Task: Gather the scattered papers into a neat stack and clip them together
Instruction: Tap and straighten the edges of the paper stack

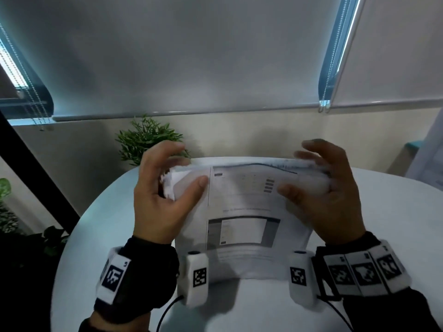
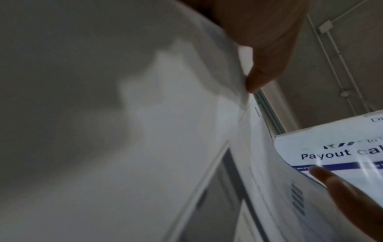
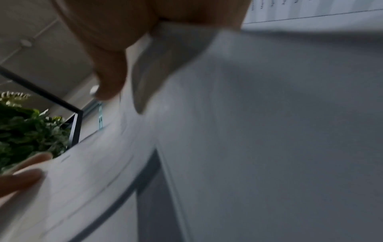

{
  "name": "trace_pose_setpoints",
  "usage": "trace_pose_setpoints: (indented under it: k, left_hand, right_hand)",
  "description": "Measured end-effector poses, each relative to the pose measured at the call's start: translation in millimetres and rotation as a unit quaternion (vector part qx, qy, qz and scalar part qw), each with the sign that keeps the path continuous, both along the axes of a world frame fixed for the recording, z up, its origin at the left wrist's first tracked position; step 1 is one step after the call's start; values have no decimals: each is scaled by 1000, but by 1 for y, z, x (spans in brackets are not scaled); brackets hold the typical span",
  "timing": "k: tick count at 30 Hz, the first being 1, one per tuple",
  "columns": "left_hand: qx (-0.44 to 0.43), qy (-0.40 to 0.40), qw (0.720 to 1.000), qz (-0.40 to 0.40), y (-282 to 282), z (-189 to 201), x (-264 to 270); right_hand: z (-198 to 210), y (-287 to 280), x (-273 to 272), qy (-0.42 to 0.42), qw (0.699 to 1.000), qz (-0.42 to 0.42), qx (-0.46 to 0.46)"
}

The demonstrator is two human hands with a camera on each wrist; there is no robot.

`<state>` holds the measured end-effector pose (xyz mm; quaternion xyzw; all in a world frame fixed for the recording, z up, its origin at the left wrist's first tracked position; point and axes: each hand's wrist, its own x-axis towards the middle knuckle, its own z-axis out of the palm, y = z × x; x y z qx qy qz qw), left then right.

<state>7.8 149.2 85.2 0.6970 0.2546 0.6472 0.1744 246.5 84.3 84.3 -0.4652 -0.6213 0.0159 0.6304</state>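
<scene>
A stack of printed white papers [image 1: 242,207] stands on its lower edge on the round white table [image 1: 395,212], leaning away from me. My left hand [image 1: 165,185] grips its left side, thumb on the front sheet and fingers curled behind. On the other side my right hand [image 1: 328,188] holds it the same way. The left ends of the sheets are uneven and fanned. Both wrist views are blurred; the papers [image 2: 165,131] fill the left one, and in the right one the papers [image 3: 269,131] are held under a thumb.
A green potted plant [image 1: 146,140] stands behind the table's far left edge. A printed sheet [image 1: 429,159] hangs at the far right. Window blinds cover the wall behind. More foliage [image 1: 7,207] sits low on the left.
</scene>
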Motion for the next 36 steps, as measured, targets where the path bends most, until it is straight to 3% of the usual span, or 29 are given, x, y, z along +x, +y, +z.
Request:
trace_pose_setpoints:
  k: [5,9,13,17,21,27,33,36]
  left_hand:
    - [-27,-7,999,21,-1,-20,6]
    - [8,-24,1000,13,-2,-8,7]
    - [53,5,998,38,1,-18,-1]
    - [14,-11,1000,21,3,-23,8]
    - [7,-51,999,0,2,-12,11]
    - [-12,-34,999,2,2,-28,6]
    - [8,-50,999,-18,-3,-15,13]
    - [-107,-81,990,-36,-4,-25,11]
  right_hand:
    - [-13,9,-4,-26,1000,4,-5]
    - [2,13,-9,-18,998,-13,53]
    - [-13,6,-2,-26,999,-26,14]
    - [-24,11,-10,14,999,-12,-32]
    - [-12,11,-7,52,998,-8,22]
    - [-23,9,-5,43,999,7,-27]
    - [-14,12,-5,89,995,39,17]
    - [-25,10,-3,161,982,69,-66]
